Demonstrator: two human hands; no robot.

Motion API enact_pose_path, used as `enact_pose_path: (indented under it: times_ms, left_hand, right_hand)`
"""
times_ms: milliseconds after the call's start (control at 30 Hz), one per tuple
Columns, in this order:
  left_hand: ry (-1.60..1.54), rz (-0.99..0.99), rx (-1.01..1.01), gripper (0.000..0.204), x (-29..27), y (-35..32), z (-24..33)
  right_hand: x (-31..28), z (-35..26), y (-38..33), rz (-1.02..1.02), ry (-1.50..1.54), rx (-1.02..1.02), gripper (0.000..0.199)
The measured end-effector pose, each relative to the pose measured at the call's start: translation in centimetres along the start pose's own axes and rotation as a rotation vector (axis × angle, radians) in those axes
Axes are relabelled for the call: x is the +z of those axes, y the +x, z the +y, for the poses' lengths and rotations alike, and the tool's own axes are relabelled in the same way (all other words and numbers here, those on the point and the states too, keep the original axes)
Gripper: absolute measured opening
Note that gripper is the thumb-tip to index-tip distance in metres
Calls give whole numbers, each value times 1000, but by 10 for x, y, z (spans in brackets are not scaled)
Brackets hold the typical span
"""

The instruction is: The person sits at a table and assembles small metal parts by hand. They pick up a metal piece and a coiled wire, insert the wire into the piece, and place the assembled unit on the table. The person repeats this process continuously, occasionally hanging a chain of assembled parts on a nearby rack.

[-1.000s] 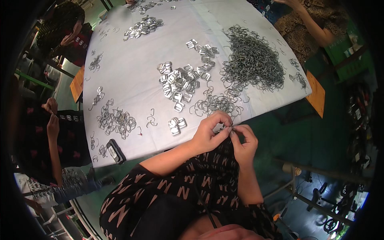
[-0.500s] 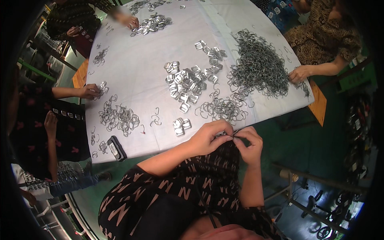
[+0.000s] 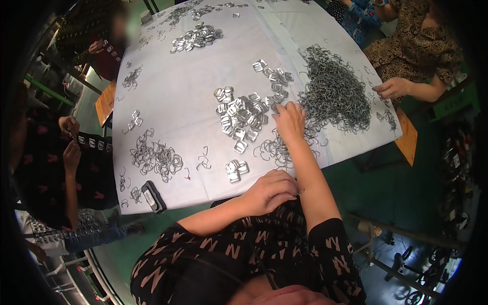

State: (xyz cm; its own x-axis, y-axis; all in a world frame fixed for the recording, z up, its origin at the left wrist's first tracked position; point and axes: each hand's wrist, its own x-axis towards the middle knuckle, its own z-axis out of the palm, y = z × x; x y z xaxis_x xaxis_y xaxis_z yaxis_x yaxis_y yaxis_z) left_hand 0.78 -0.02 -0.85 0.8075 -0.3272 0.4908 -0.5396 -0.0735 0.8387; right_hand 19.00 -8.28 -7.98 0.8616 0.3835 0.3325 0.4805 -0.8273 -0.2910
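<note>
My left hand (image 3: 273, 193) is at the table's near edge in front of my body, its fingers pinched together. A thin dark bit shows at its fingertips, too small to name. My right arm stretches forward over the table, and my right hand (image 3: 291, 123) is at the right side of the loose pile of silver metal buckles (image 3: 236, 118). Its thumb and forefinger close at a metal buckle (image 3: 274, 108), partly hidden by the fingers. Beneath my right forearm lies a small heap of bent wire hooks (image 3: 274, 149). A few stacked buckles (image 3: 234, 172) sit nearer me.
A large heap of wire hooks (image 3: 335, 91) covers the table's right side. More hooks (image 3: 155, 157) lie at left, near a black block-shaped object (image 3: 153, 196). Further buckles (image 3: 195, 38) are at the far end. Co-workers' hands (image 3: 394, 88) work at both sides.
My right hand has left my left hand and reached forward to the buckles. My left hand stays near the table edge. The left co-worker's hand has drawn back from the table.
</note>
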Motion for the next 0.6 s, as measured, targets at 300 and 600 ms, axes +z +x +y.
enact_pose_path:
  times_ms: [300,600]
  left_hand:
    - [8,69,-89,10,0,0,-10]
    - [64,157,-244,8,17,1,-16]
  right_hand:
    - [-72,19,-41,-109,951,303,12]
    - [-149,6,-132,-214,966,266,16]
